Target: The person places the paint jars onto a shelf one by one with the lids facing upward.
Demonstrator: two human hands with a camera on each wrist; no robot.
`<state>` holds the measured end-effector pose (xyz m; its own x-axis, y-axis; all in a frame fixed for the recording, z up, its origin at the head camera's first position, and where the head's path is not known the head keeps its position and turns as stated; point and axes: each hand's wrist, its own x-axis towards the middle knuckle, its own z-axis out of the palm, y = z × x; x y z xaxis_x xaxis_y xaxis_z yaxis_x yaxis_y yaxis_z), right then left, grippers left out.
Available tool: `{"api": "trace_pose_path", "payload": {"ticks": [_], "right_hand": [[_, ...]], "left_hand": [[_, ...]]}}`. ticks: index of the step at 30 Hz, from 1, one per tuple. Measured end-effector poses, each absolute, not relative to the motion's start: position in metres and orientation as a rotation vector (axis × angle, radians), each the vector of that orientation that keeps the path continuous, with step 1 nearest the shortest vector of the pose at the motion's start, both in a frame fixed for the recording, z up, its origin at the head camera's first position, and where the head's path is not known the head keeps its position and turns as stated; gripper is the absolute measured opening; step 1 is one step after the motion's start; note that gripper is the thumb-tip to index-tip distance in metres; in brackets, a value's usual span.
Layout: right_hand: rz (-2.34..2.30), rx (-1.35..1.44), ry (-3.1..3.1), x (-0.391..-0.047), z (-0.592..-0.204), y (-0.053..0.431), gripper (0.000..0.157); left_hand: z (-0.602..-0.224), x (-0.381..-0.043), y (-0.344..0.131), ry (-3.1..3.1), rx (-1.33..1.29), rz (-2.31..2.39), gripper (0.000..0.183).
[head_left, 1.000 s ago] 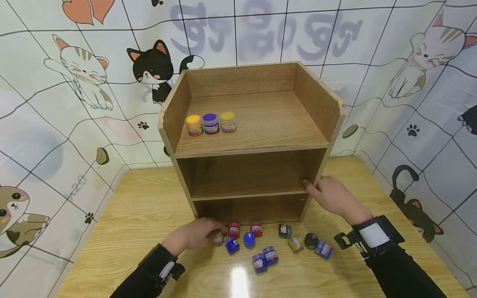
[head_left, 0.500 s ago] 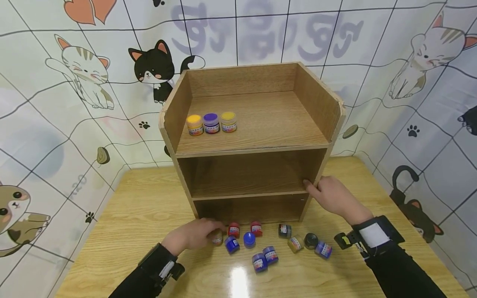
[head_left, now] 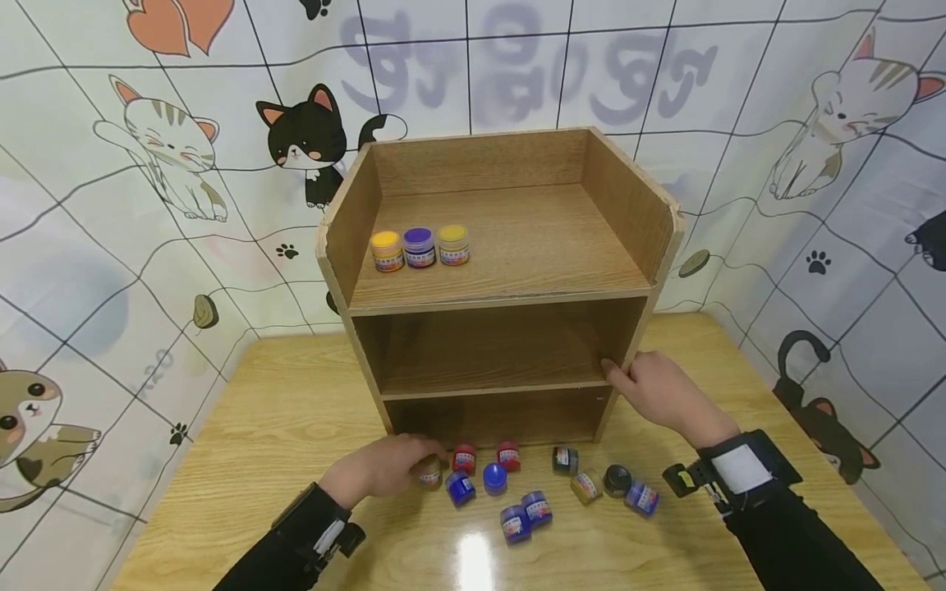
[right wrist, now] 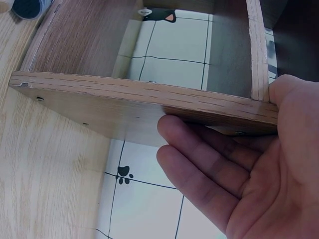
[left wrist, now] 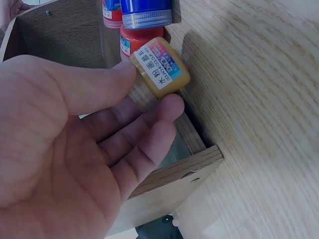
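At the shelf's lower left front, my left hand (head_left: 388, 466) pinches a small ochre paint jar (left wrist: 162, 69) between thumb and fingers. The jar lies tilted, its label facing up in the left wrist view, with its lid end partly hidden by the fingers. My right hand (head_left: 661, 392) grips the right side panel of the wooden shelf (head_left: 502, 295), thumb inside at the middle board and fingers along the outer face (right wrist: 199, 164). Beside the ochre jar are a red jar (head_left: 464, 459) and a blue jar (head_left: 460, 487).
On the top board stand an orange jar (head_left: 387, 251), a purple jar (head_left: 419, 248) and a yellow jar (head_left: 453, 245) in a row. Several more jars, including a black-lidded one (head_left: 617, 480), lie on the table (head_left: 296, 394) before the shelf. Cat-print sheeting (head_left: 473, 74) surrounds the table.
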<state>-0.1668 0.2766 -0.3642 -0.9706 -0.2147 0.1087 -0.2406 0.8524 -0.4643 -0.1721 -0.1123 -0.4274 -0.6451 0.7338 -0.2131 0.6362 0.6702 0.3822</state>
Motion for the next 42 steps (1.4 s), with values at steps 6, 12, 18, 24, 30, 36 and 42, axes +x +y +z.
{"api": "trace_pose_path", "payload": {"ticks": [6, 12, 18, 24, 30, 36, 42], "right_hand": [[0.741, 0.352, -2.977, -0.167, -0.366, 0.277, 0.049], [0.736, 0.355, -2.978, -0.168, -0.366, 0.277, 0.05], [0.732, 0.348, -2.979, -0.167, -0.366, 0.276, 0.05], [0.717, 0.362, -2.964, -0.167, -0.366, 0.278, 0.048], [0.719, 0.364, -2.963, -0.167, -0.367, 0.278, 0.049], [0.716, 0.366, -2.962, -0.168, -0.367, 0.278, 0.049], [0.73, 0.364, -2.967, -0.167, -0.366, 0.278, 0.05]], "left_hand": [[-0.426, -0.173, -0.113, 2.544, 1.085, 0.364, 0.025], [-0.421, -0.172, -0.112, 2.551, 1.076, 0.34, 0.025], [-0.418, -0.172, -0.112, 2.541, 1.107, 0.336, 0.027], [-0.411, -0.172, -0.109, 2.531, 1.116, 0.328, 0.027], [-0.403, -0.171, -0.106, 2.511, 1.123, 0.333, 0.025], [-0.397, -0.17, -0.103, 2.49, 1.141, 0.334, 0.026], [-0.391, -0.17, -0.1, 2.497, 1.177, 0.329, 0.027]]}}
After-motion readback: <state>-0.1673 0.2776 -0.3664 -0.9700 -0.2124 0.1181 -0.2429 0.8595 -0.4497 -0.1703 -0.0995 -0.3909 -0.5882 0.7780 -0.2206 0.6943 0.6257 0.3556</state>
